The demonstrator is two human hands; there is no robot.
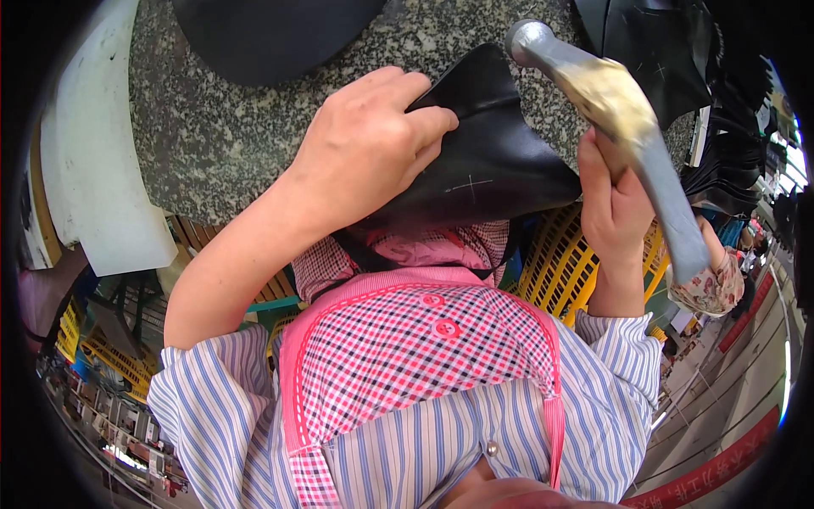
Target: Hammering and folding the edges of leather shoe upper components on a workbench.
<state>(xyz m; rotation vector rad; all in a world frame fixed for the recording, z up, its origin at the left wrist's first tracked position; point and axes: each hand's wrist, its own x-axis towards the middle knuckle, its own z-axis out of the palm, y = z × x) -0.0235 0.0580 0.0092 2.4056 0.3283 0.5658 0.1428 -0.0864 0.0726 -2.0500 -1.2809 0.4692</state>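
My left hand (365, 140) pinches the upper left edge of a glossy black leather piece (500, 153), thumb and fingers closed on it. The piece lies on a speckled stone slab (212, 127) and hangs over its near edge; a pale cross mark shows on its lower part. To the right, my right hand (615, 204) is wrapped round the handle of a hammer (619, 106). Its metal head is raised above the slab, with a round striking face at the upper left and a long tapered end reaching down to the right.
A dark rounded sheet (280, 34) lies at the slab's far side. More black leather (653, 59) sits at the far right, near a stack of black pieces (725, 170). Yellow plastic baskets (551, 267) stand below the edge. Another person's floral sleeve (712, 284) shows at right.
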